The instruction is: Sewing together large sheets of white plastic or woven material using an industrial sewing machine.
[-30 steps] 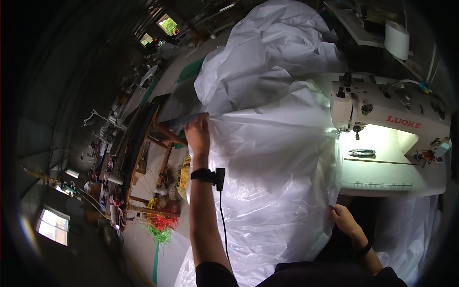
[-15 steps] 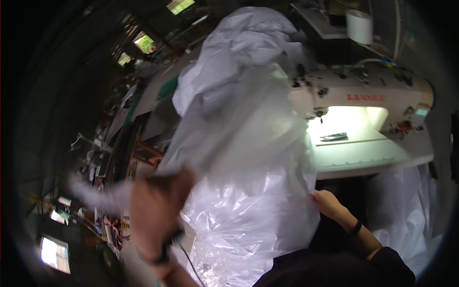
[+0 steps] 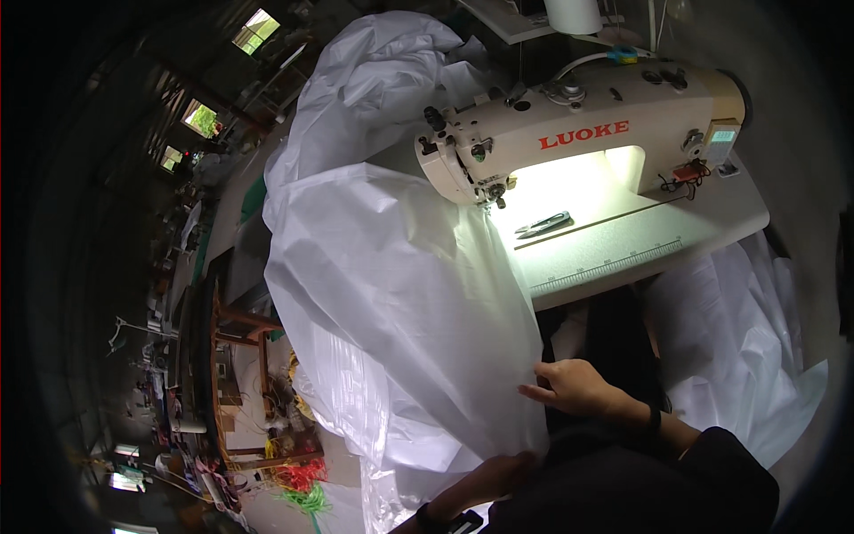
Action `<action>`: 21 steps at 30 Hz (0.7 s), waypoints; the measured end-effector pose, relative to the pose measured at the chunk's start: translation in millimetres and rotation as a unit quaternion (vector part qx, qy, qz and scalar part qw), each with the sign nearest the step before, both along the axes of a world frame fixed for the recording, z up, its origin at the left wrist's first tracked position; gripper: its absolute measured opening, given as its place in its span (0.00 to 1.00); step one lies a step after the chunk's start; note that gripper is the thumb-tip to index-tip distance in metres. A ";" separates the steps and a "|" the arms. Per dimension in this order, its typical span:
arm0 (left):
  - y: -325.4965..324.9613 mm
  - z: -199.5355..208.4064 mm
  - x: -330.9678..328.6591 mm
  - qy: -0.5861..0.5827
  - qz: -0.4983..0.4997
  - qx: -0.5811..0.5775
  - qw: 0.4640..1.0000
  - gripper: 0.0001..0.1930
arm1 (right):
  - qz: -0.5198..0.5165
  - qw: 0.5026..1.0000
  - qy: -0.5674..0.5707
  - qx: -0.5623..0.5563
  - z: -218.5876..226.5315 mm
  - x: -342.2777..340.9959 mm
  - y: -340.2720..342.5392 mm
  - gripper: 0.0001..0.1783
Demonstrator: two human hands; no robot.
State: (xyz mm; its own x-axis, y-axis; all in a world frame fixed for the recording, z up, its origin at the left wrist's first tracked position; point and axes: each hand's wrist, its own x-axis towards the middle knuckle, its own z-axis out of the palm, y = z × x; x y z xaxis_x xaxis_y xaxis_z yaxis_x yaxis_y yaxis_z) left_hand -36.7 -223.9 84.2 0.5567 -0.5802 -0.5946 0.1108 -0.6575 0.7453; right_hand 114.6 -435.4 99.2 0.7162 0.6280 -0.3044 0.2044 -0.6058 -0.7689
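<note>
A large translucent white plastic sheet (image 3: 382, 258) runs from the sewing machine's needle area down toward my body, with folds bunched up behind. My right hand (image 3: 574, 388) is closed on the sheet's right edge, thumb and fingers pinching it below the machine bed. Low in the view, my left hand (image 3: 500, 476) is closed at the sheet's near right corner; its fingertips are dim and partly hidden. The white sewing machine (image 3: 569, 133) has its lamp lit, and the sheet passes beside its needle. On the lit bed lie small dark thread snips (image 3: 543, 224).
More white sheeting (image 3: 725, 329) hangs at the right below the machine bed (image 3: 623, 254). A white thread cone (image 3: 574, 14) stands behind the machine. To the left are a wooden stool (image 3: 249, 329) and red and green strips (image 3: 304, 485) on the floor.
My left hand has come from the left side to the sheet's near right corner. The sheet's upper layer now lies spread out toward me. The view has shifted, bringing the machine nearer the middle.
</note>
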 end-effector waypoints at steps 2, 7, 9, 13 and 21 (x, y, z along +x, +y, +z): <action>-13.3 -4.0 7.2 -0.059 -0.008 -0.020 0.998 0.11 | -0.057 0.993 -0.088 0.055 -5.3 -1.1 0.0 0.24; -30.1 52.1 81.3 -0.103 -0.241 -0.126 0.957 0.15 | -0.058 0.985 -0.165 -0.010 -19.0 -1.3 -4.1 0.20; -26.9 80.4 140.6 -0.449 -0.250 0.005 0.858 0.11 | -0.056 0.985 -0.161 0.024 -19.5 -5.2 -7.0 0.19; 32.4 85.8 254.5 -0.708 0.002 0.320 0.630 0.26 | -0.081 0.987 -0.088 0.106 -17.8 -15.7 -24.9 0.19; 100.9 56.6 189.7 -0.373 -0.019 0.435 0.819 0.22 | -0.094 0.991 -0.010 0.098 -24.5 -21.9 -43.6 0.20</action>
State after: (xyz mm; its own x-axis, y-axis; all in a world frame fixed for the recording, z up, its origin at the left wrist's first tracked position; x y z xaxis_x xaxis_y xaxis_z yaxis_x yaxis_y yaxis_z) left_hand 153.0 -123.0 140.8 0.9446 -0.1426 -0.2957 -0.1954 -0.9680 -0.1573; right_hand 92.7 -479.1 74.6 0.8310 0.5283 -0.1741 0.1189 -0.4744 -0.8722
